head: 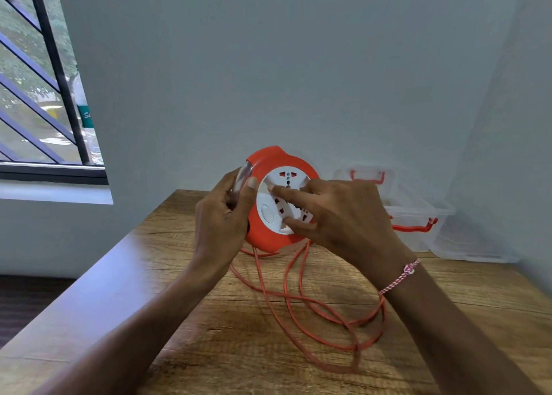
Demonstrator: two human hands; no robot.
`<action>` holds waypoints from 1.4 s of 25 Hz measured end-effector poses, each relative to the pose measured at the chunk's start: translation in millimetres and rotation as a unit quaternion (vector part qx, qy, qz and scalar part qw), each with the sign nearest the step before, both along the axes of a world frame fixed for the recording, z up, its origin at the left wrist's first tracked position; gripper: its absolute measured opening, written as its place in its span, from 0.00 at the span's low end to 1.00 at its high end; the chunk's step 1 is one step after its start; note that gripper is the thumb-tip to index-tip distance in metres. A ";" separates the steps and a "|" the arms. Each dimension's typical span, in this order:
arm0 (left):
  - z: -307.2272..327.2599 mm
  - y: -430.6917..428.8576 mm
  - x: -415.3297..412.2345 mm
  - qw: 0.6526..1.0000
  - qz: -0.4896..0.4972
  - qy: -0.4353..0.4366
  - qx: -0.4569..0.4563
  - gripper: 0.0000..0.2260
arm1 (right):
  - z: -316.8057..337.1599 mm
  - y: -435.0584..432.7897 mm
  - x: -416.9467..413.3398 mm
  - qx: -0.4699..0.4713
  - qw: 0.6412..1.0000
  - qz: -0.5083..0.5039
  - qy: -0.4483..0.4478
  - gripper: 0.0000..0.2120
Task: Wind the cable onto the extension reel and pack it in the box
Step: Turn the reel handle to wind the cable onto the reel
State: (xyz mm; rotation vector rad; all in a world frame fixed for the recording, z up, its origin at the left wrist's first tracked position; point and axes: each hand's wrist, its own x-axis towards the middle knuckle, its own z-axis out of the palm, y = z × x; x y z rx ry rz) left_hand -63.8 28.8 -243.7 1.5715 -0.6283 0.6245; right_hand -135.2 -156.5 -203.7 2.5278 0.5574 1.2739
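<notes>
Wooden desk [179, 305] under us: our left hand [221, 215] grips the reel [263, 239] by its rim, and our right hand [343, 212] lays straight fingers on its white face. Loose cable [357, 347] loops below both hands; the box [418, 212] sits beyond the right.

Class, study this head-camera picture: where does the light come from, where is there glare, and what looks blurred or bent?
Head view: daylight enters from the window at left; it leaves a pale sheen along the table's left edge; the cable's nearest loop looks soft; the wide lens tilts the window bars and the walls.
</notes>
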 end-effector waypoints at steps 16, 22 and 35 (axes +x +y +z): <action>-1.9 1.2 8.9 1.000 -0.001 0.014 -0.003 0.16 | -4.3 -3.3 4.7 0.018 1.000 0.001 0.010 0.26; -2.7 0.8 8.4 1.000 -0.008 0.007 0.011 0.13 | -1.8 -0.8 -1.9 -0.027 0.999 -0.028 0.011 0.28; -0.2 -2.9 -2.0 1.000 0.014 -0.023 0.002 0.11 | -12.6 17.9 9.1 0.353 0.935 -0.011 0.028 0.25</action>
